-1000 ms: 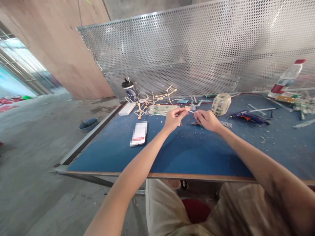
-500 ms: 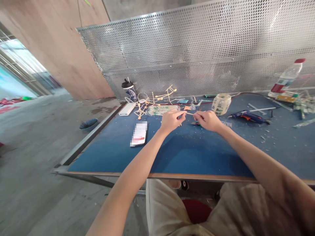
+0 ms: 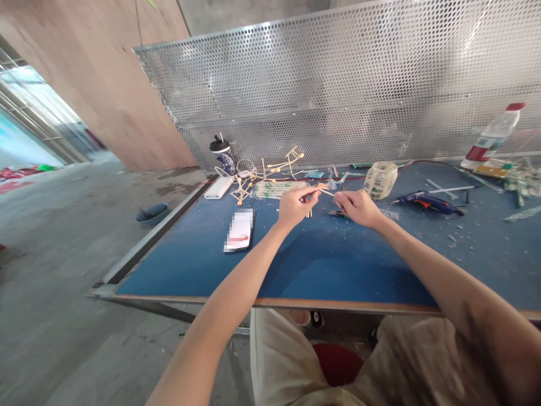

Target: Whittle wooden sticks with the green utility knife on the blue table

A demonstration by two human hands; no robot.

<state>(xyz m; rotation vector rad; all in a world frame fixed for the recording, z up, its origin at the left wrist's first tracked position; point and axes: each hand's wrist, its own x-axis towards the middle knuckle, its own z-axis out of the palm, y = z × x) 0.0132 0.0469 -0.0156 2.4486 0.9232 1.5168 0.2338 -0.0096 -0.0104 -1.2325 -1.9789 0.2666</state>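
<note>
- My left hand (image 3: 295,206) and right hand (image 3: 357,206) are both pinching one thin pale wooden stick (image 3: 326,193) between them.
- It's hovering just above the dusty blue tabletop (image 3: 321,259), near the blue-and-orange glue gun (image 3: 425,201).

Phone (image 3: 239,229) left of hands (image 3: 326,206)

Bright daylight from left; edges bowed, nearest forearm blurred.

Head camera, looking forward-down, table (image 3: 321,270) near.
</note>
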